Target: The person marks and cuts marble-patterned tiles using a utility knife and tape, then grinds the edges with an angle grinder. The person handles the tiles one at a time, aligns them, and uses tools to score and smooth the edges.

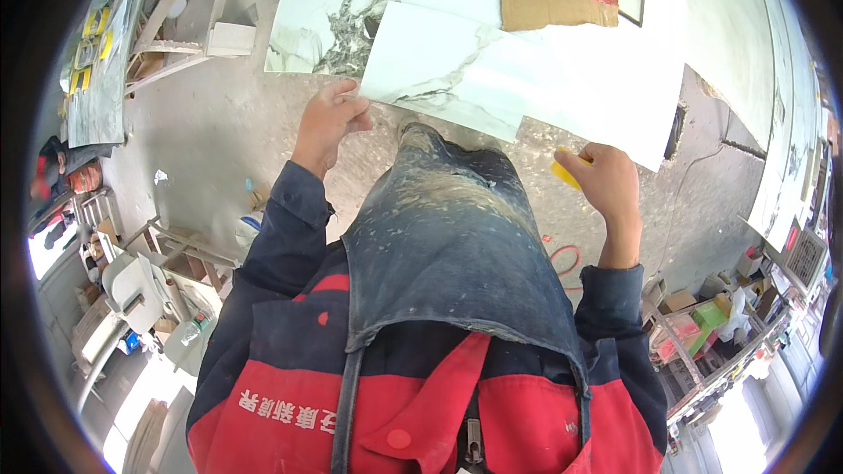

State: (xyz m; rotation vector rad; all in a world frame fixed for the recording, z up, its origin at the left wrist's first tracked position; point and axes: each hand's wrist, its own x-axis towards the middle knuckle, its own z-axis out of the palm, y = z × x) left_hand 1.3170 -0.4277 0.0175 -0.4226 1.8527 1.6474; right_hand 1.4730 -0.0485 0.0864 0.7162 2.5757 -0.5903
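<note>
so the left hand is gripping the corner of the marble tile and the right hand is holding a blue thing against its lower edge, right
Not quite. The thing in the right hand is yellow, not blue, as the head view shows. The rest holds: the left hand grips the corner of the white marble-patterned tile, and the right hand is at its lower edge.

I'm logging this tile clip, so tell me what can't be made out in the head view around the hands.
- Yellow object: mostly covered by the right hand, so its kind is unclear.
- Left hand grip: fingertips meet the corner of the marble-look tile; what lies under the tile is hidden.
- Tile's near edge: partly blocked by the dusty apron.
- Cardboard piece: attachment not readable.
- Shelf clutter at the rims: too small and bent.
</note>
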